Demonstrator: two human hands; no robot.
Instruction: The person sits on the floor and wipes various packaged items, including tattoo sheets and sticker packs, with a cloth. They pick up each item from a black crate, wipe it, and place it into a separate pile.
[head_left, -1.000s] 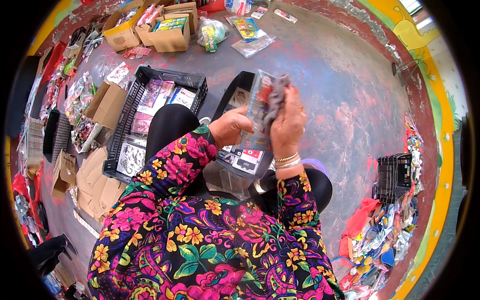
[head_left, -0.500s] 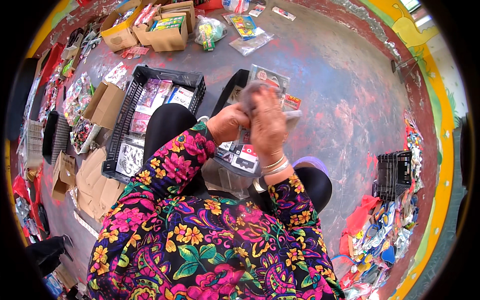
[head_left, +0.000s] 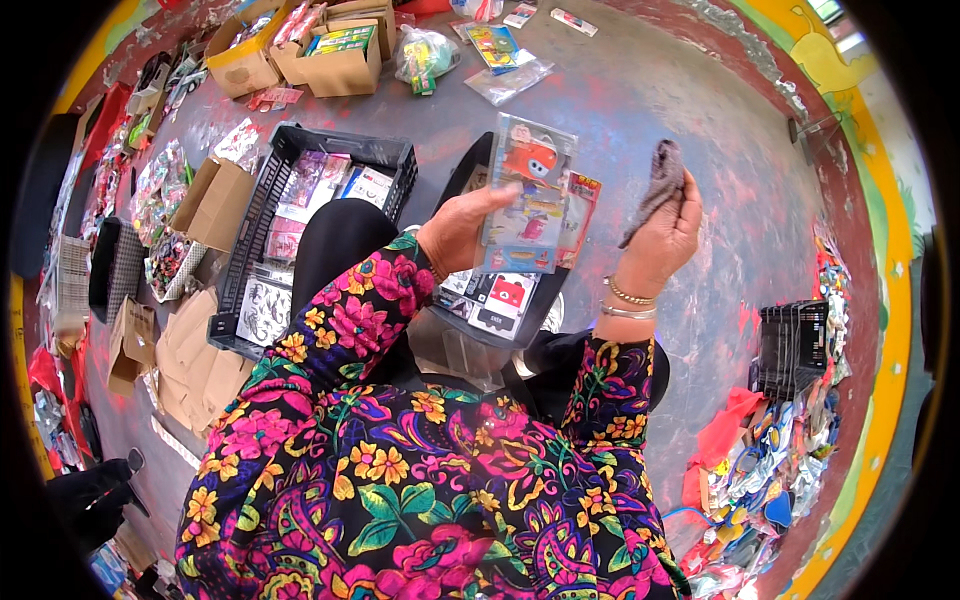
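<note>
My left hand [head_left: 458, 228] is closed on the left edge of a clear plastic packet [head_left: 530, 205] with colourful cartoon pictures, thumb lying across its front. Behind the packet shows a red-edged packet [head_left: 583, 215]; whether it is held too, I cannot tell. Up and to the right, my right hand [head_left: 660, 243] pinches a crumpled grey-brown cloth [head_left: 655, 195], apart from the packet. Below the packet, a black bin [head_left: 470, 165] between my knees holds flat cards, one with a red bear-like face [head_left: 508, 292].
A black plastic crate [head_left: 398, 190] of flat packets stands left of my knee. Cardboard boxes [head_left: 345, 80] and bagged goods lie at the far left. A small black crate [head_left: 792, 345] sits at the right, near a heap of mixed items [head_left: 775, 470] along the wall.
My right hand has moved right, off the packet, taking the cloth along. The packet's front is now uncovered, held upright in my left hand.
</note>
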